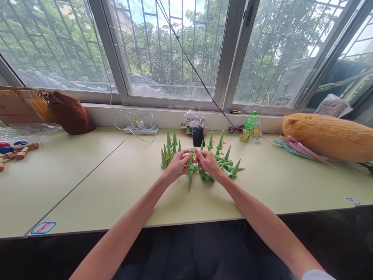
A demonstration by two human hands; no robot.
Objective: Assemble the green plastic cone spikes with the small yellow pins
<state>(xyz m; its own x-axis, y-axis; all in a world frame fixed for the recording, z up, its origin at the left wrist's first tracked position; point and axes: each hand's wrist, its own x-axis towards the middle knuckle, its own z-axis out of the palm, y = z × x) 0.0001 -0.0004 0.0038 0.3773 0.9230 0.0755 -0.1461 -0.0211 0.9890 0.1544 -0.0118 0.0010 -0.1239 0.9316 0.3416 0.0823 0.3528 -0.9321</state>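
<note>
My left hand (178, 165) is closed around a green plastic watering spike (190, 160), which slants with its wide end up. At that wide end, my right hand (206, 160) is pinched, with a bit of yellow between its fingers, perhaps a small valve. Another green spike (190, 182) lies just below, its tip toward me. Left of my hands stand several upright spikes (168, 138), some with yellow valves. More upright spikes (219, 140) rise behind my right hand. A heap of loose green parts (206, 177) lies by my right wrist.
Behind the spikes lies a black phone (198, 137). Farther out are a power strip (141, 129), a green-capped bottle (249, 127) and a brown pouch (68, 112). A tan plush cushion (326, 134) sits at right, wooden toys (21, 153) at left. The table edge (198, 222) runs nearest me.
</note>
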